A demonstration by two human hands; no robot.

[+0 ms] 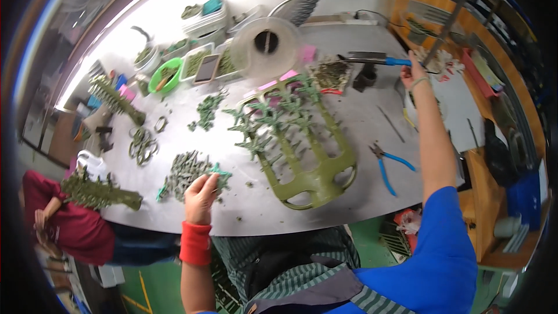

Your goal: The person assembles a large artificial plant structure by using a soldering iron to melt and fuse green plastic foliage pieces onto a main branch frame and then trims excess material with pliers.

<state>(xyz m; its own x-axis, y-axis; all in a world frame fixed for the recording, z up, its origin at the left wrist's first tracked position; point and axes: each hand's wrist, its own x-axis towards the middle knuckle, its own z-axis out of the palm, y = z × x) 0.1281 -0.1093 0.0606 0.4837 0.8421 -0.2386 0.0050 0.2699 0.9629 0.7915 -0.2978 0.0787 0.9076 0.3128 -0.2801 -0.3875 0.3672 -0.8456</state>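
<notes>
My left hand, with a red wristband, pinches a small green branched plastic piece between thumb and fingers. Just beyond it lies a heap of grey-green small pieces. Far right, my right hand is closed round the blue handle of a soldering iron; its metal barrel points left, above a dark stand. Between my hands lies an olive-green slotted plastic frame. Green branched pieces are set along its far bars.
Blue-handled pliers and a thin rod lie at right. Tubs of green bits, a green bowl and a phone stand at the back, beside a clear fume hood. A person in maroon is at left.
</notes>
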